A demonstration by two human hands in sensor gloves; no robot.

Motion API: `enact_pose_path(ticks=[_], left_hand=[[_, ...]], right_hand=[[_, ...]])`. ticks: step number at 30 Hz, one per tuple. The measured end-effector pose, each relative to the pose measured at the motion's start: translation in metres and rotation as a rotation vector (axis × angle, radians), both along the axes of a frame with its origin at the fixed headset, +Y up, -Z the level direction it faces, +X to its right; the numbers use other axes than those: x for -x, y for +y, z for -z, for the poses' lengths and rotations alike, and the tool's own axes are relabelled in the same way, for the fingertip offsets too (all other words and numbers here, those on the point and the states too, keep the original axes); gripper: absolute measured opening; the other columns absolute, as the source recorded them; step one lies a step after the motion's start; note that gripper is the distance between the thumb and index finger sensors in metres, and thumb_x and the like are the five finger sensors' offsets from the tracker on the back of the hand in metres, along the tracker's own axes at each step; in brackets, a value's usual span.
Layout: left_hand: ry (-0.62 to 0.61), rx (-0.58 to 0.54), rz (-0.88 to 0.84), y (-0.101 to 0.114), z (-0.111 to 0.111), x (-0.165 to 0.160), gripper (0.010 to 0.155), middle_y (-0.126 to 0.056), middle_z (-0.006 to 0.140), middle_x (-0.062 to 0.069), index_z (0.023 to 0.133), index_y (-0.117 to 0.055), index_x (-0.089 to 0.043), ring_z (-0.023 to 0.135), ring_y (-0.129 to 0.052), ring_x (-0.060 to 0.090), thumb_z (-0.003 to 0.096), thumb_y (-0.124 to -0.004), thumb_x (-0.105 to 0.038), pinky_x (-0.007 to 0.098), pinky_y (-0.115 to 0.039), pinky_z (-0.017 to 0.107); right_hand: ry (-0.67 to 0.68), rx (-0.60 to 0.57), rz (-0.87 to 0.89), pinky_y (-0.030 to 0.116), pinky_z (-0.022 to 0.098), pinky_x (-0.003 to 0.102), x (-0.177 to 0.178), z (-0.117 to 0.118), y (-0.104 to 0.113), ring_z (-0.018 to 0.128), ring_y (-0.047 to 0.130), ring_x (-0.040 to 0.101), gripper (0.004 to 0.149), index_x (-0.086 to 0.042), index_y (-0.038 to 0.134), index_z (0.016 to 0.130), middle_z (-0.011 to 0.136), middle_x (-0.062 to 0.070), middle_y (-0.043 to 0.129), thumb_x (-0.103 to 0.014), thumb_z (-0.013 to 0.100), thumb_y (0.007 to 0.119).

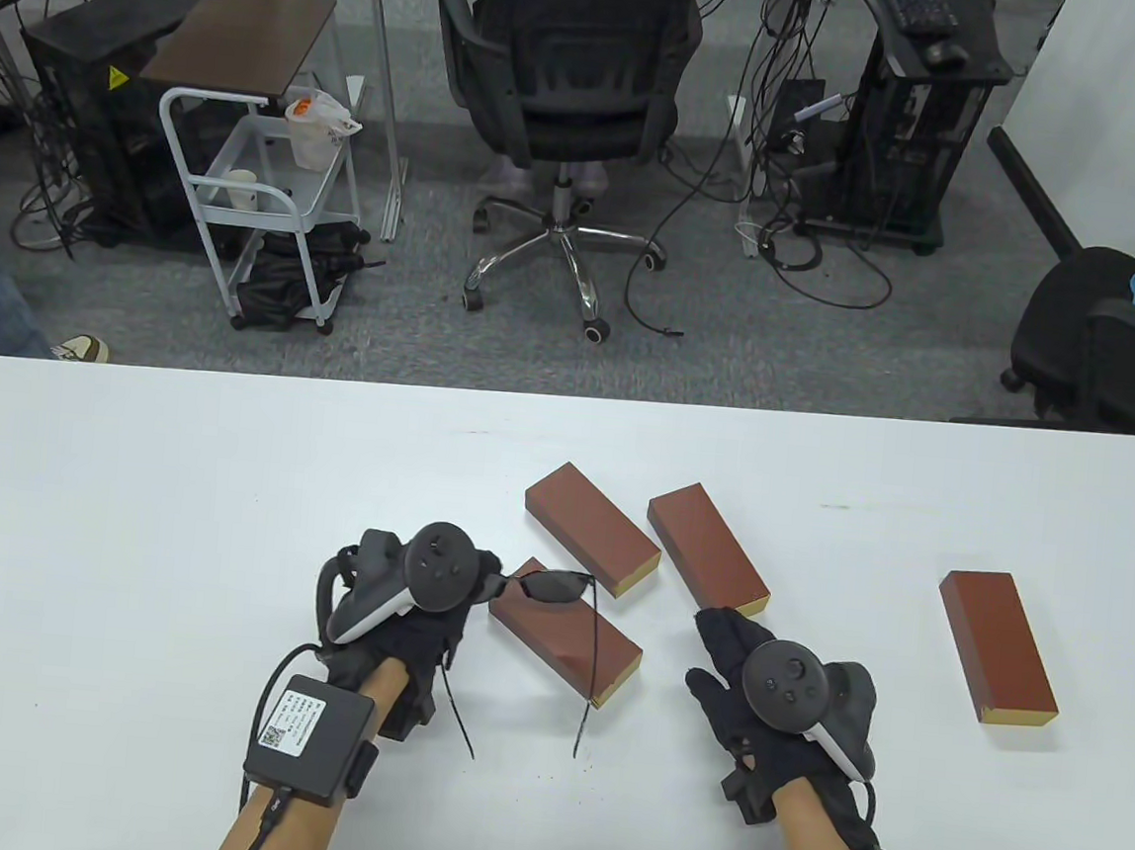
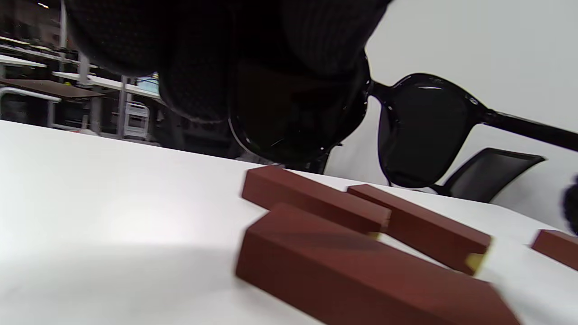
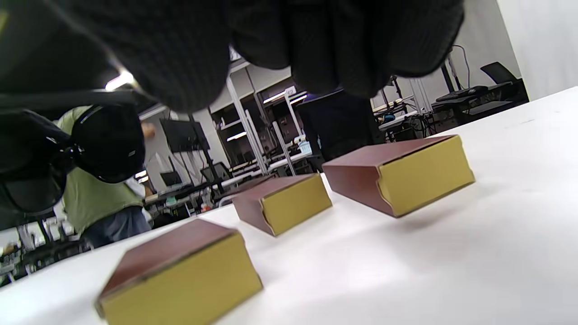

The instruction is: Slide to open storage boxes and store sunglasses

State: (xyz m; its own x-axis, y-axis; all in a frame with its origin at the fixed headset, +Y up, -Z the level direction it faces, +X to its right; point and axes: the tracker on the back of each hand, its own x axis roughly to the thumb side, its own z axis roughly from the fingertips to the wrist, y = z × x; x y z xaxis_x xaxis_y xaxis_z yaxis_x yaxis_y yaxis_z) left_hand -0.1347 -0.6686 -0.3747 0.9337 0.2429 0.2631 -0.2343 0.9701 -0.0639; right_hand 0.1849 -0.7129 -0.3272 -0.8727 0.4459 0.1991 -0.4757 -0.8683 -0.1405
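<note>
The sunglasses (image 1: 553,586) are pinched at one lens by the left hand (image 1: 413,600), arms unfolded, and are held above the nearest box (image 1: 563,641). The right hand (image 1: 762,700) is kept flat and empty on the table (image 1: 124,505), fingers pointed to 11 o'clock. Two closed boxes (image 1: 591,529) (image 1: 708,546) are seen beyond. A fourth box (image 1: 998,646) is set apart at 3 o'clock.

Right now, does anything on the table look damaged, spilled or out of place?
Nothing damaged or spilled. Four storage boxes lie closed at different angles, one far to the right. The left hand holds the sunglasses, arms unfolded, above the nearest box.
</note>
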Motion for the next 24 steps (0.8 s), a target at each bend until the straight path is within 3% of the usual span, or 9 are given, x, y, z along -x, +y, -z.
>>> enact_pose_path(ticks=[4,12,15,19,24], left_hand=[[-0.096,0.006,-0.047,0.006,-0.010,-0.032,0.044,-0.090,0.083,0.002,0.088,-0.085,-0.034,0.067,-0.092,0.027,0.0459,-0.073,-0.034,0.054,-0.075,0.053],[-0.197,0.040,-0.083,0.013,-0.026,-0.063,0.044,-0.090,0.083,0.002,0.089,-0.085,-0.035,0.067,-0.092,0.027,0.0460,-0.073,-0.034,0.055,-0.075,0.053],[-0.195,0.059,-0.056,0.014,-0.033,-0.068,0.044,-0.090,0.083,0.001,0.089,-0.084,-0.036,0.067,-0.092,0.027,0.0462,-0.072,-0.034,0.055,-0.075,0.053],[-0.179,0.079,-0.095,0.015,-0.036,-0.065,0.044,-0.090,0.084,0.001,0.089,-0.084,-0.037,0.067,-0.092,0.027,0.0463,-0.072,-0.034,0.055,-0.075,0.053],[-0.097,0.173,-0.329,0.014,-0.037,-0.051,0.046,-0.088,0.087,0.001,0.091,-0.084,-0.034,0.072,-0.090,0.030,0.0466,-0.076,-0.034,0.056,-0.074,0.055]], right_hand=[[0.014,-0.013,0.114,0.074,0.061,0.045,-0.004,0.000,0.004,0.082,0.080,0.035,0.062,-0.022,0.069,0.086,0.093,0.010,0.076,-0.039,0.030,0.090],[0.082,-0.002,0.269,0.077,0.060,0.043,-0.002,0.000,0.007,0.081,0.083,0.032,0.067,-0.024,0.069,0.086,0.092,0.008,0.078,-0.038,0.027,0.095],[0.112,0.014,0.360,0.080,0.057,0.042,-0.001,0.000,0.007,0.077,0.088,0.030,0.063,-0.025,0.073,0.084,0.088,0.006,0.083,-0.036,0.026,0.096],[0.110,0.031,0.443,0.090,0.044,0.038,-0.003,0.000,0.006,0.061,0.102,0.026,0.050,-0.026,0.083,0.075,0.074,0.004,0.098,-0.036,0.027,0.095],[0.081,0.028,0.533,0.095,0.034,0.036,-0.004,-0.001,0.008,0.048,0.109,0.023,0.043,-0.025,0.088,0.069,0.062,0.003,0.105,-0.036,0.028,0.094]])
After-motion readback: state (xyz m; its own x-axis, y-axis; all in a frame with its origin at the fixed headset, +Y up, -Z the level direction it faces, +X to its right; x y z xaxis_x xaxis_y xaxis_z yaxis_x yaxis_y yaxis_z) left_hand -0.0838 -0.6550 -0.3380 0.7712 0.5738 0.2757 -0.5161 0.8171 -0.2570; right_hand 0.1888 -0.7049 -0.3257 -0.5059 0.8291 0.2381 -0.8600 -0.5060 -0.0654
